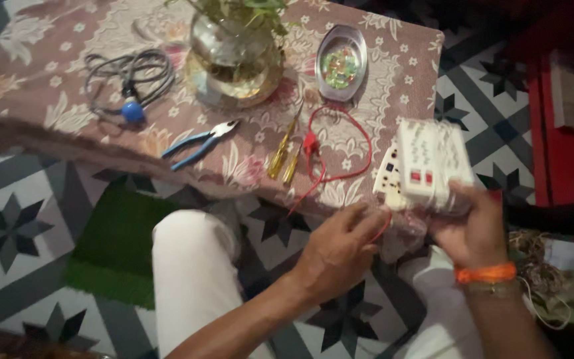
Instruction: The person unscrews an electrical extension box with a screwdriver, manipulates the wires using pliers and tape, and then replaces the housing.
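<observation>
Glossy white plastic switchboard (431, 163); patterned cloth tablecloth (54, 86).

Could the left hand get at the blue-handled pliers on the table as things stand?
Probably yes. The left hand is at the red wire by the white switch box, and the blue-handled pliers lie uncovered near the table's front edge with nothing between.

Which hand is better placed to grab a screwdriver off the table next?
Left, probably. The right hand grips the white switch box. The left hand only pinches the red wire at the box's lower edge, and the yellow screwdrivers lie on its side of the table.
</observation>
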